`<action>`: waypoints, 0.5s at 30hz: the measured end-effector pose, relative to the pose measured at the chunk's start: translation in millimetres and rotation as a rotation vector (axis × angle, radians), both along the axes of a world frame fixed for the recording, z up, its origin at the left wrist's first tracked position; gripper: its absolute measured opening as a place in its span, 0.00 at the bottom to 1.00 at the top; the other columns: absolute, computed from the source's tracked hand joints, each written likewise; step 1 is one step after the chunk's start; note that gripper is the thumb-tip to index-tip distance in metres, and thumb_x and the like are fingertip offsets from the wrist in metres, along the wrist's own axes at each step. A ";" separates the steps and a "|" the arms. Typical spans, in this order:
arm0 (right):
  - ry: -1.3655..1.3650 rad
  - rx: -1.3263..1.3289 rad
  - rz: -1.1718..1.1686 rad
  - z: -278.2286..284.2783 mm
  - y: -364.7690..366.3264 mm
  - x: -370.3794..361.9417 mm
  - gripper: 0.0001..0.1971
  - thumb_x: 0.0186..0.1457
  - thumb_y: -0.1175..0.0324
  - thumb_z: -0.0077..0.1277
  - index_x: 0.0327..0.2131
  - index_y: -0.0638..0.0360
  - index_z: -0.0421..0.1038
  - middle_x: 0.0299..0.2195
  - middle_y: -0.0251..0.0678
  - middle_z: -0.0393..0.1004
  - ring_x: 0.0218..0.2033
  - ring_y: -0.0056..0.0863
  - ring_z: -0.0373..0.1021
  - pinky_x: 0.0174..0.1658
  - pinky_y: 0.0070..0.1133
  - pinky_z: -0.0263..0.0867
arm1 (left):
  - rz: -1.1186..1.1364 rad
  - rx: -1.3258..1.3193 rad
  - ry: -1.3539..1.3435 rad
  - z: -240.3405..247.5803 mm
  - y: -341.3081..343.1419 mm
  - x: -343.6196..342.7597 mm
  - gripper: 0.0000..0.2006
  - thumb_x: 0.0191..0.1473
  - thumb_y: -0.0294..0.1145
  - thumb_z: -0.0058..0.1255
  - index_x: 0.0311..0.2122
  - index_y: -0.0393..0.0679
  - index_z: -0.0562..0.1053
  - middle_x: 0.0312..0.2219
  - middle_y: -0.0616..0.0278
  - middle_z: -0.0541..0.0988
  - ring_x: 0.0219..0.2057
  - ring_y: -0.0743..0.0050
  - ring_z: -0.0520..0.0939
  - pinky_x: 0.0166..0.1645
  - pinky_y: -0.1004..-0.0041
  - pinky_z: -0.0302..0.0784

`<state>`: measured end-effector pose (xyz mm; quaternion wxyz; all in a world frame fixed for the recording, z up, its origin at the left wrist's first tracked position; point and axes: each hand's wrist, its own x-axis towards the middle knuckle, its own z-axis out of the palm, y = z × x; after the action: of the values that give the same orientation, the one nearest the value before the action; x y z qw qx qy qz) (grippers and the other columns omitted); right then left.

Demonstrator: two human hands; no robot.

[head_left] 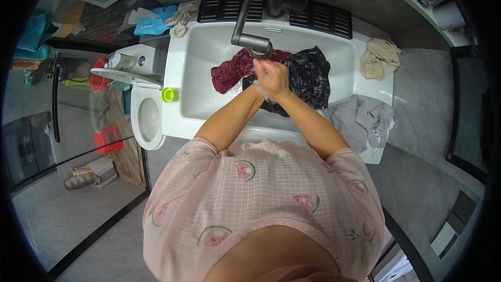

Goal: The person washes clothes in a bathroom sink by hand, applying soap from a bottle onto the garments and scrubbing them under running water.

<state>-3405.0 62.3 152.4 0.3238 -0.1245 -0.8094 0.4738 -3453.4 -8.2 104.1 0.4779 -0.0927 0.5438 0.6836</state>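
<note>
Under the dark grey faucet (pixel 258 47), my hands come together over the white sink (pixel 201 73). My right hand (pixel 273 77) is closed, its curled fingers clasped over my left hand. Of my left hand (pixel 257 86) only the wrist side shows, wet; its fingers are hidden behind the right. Beneath the hands lies a wet black garment (pixel 310 75), bunched up in the basin. A dark red garment (pixel 227 73) lies crumpled on its left, partly behind the hands.
A beige cloth (pixel 380 59) and a grey garment (pixel 360 120) rest on the sink's right rim. A lime-green cup (pixel 169 94) stands on the left rim, near the toilet (pixel 148 117). Black slotted racks (pixel 321 23) flank the faucet. A blue packet (pixel 155 22) lies at the back left.
</note>
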 end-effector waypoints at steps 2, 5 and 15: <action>-0.090 0.053 -0.142 -19.9 11.8 -7.6 0.13 0.49 0.61 0.48 0.21 0.61 0.71 0.17 0.49 0.70 0.22 0.48 0.69 0.26 0.34 0.65 | 0.028 -0.077 -0.030 -7.3 10.8 18.4 0.12 0.55 0.36 0.36 0.29 0.44 0.72 0.26 0.67 0.71 0.31 0.77 0.72 0.38 0.75 0.69; -0.349 0.018 -0.316 -29.3 26.0 -8.6 0.14 0.52 0.64 0.44 0.20 0.65 0.68 0.19 0.52 0.67 0.21 0.49 0.67 0.24 0.34 0.61 | -0.001 -0.304 0.020 38.3 18.4 25.6 0.10 0.54 0.34 0.37 0.32 0.43 0.71 0.25 0.66 0.70 0.33 0.75 0.72 0.37 0.74 0.68; -0.392 0.048 -0.231 -32.0 63.1 -23.3 0.16 0.54 0.59 0.43 0.23 0.63 0.69 0.20 0.50 0.70 0.24 0.49 0.68 0.30 0.33 0.63 | -0.269 0.043 -0.309 31.4 -24.9 -8.8 0.44 0.42 0.61 0.52 0.56 0.36 0.56 0.49 0.48 0.62 0.52 0.64 0.64 0.48 0.67 0.69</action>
<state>-3428.3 125.4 120.3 0.2151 -0.2983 -0.8483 0.3809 -3462.2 -33.1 135.6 0.6446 -0.1126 0.4568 0.6026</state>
